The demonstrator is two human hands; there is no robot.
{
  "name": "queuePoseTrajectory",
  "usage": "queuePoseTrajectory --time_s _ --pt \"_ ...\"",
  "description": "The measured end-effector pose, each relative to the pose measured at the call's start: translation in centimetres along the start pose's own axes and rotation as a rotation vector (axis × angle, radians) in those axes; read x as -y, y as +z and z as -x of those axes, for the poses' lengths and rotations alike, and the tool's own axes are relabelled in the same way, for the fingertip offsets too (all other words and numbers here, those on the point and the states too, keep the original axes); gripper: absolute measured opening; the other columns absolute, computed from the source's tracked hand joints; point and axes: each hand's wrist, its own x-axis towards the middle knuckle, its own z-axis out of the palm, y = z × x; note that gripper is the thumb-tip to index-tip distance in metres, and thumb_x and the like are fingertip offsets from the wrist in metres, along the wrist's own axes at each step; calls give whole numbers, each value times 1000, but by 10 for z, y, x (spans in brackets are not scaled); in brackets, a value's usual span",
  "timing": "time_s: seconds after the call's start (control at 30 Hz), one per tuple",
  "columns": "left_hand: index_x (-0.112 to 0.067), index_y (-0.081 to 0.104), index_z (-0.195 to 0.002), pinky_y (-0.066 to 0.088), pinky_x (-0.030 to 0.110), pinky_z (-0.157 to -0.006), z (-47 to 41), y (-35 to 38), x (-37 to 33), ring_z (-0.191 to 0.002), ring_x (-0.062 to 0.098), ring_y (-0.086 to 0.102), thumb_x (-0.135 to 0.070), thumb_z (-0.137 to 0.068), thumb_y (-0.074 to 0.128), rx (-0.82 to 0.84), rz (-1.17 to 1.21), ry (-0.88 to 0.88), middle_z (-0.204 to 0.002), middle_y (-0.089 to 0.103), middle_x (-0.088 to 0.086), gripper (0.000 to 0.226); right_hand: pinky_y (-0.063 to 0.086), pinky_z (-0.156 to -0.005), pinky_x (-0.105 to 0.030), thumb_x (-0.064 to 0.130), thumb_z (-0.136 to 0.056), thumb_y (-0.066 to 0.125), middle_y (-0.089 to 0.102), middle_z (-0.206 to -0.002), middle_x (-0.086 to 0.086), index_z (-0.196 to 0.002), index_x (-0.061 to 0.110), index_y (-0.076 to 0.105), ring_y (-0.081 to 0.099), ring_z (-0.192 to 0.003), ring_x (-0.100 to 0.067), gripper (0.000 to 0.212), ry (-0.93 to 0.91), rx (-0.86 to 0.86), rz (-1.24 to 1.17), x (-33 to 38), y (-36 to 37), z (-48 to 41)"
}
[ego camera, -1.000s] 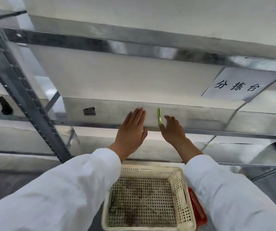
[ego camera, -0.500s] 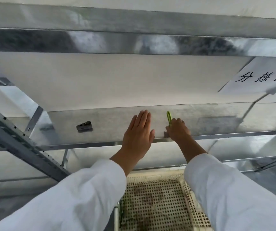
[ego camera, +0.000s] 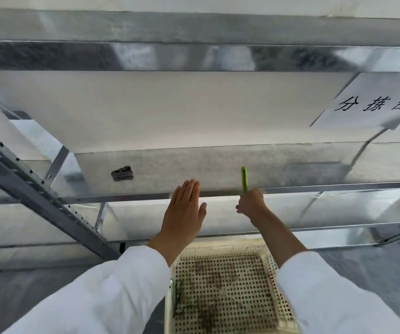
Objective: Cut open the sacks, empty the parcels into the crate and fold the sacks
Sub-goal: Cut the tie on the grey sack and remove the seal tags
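Note:
My right hand [ego camera: 251, 205] grips a slim green cutter [ego camera: 244, 177] by its lower end, just in front of the metal shelf's front edge [ego camera: 314, 187]; the cutter's tip lies over the shelf. My left hand [ego camera: 184, 210] is held flat with straight fingers beside it, at the shelf edge and holding nothing. Below both hands stands a cream perforated plastic crate [ego camera: 227, 292] on the floor, stained inside, with no parcels in it. No sacks or parcels are in view.
A small black clip [ego camera: 121, 172] lies on the shelf to the left. A paper sign [ego camera: 372, 104] with printed characters hangs at the upper right. A slanted perforated steel upright [ego camera: 37, 189] crosses the left side. Further shelves run above and below.
The view has tilted and closed in on the shelf. Both hands have drawn back toward the shelf's front edge, and my right hand now closes round the green cutter's lower end.

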Motion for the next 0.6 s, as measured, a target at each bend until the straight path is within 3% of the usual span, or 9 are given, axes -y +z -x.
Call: queuePoseTrajectory --time_s 0.07,0.1,0.17,0.23,0.3,0.4,0.6 --pt "-9 15 -153 4 30 -121 22 -7 -17 -149 20 10 -36 -103 31 19 25 -21 -161 15 7 59 56 -57 -25 4 -101 32 51 -93 -15 -102 4 41 63 -68 -20 9 -18 48 -331 -10 -10 43" --pt "-9 14 -153 2 29 -120 33 -11 -27 -149 19 10 -37 -103 30 13 34 -23 -161 14 6 59 53 -54 -24 4 -102 31 51 -89 -13 -98 6 38 60 -65 -22 9 -60 56 -378 -16 -17 65" --pt "-9 14 -153 1 28 -120 57 -18 -50 -149 19 11 -37 -103 28 -1 45 -27 -161 15 6 59 51 -59 -29 10 -103 33 58 -86 -13 -99 7 39 59 -65 -22 9 -166 61 -362 -35 -34 104" --pt "-9 15 -153 0 29 -120 83 -20 -75 -149 19 10 -37 -103 25 -29 43 -51 -161 14 6 58 50 -58 -23 13 -104 34 59 -79 -9 -99 5 44 57 -62 -17 12 -235 103 -339 -59 -52 136" --pt "-10 13 -153 -1 30 -120 116 -19 -104 -149 19 8 -36 -103 24 -31 43 -78 -161 12 6 57 44 -51 -17 13 -104 34 53 -71 -4 -101 8 50 50 -59 -14 17 -271 138 -322 -86 -70 166" --pt "-10 17 -152 1 30 -120 176 -13 -158 -148 19 12 -38 -102 27 -56 86 -105 -160 17 6 58 36 -51 -23 13 -104 31 44 -68 0 -95 16 54 39 -55 -11 26 -363 159 -368 -134 -93 212" --pt "-16 19 -152 6 30 -121 267 -5 -248 -148 16 12 -32 -100 41 -62 248 -155 -159 19 2 58 33 -48 -19 25 -105 30 40 -66 4 -91 18 45 36 -53 -6 21 -338 279 -413 -233 -140 299"
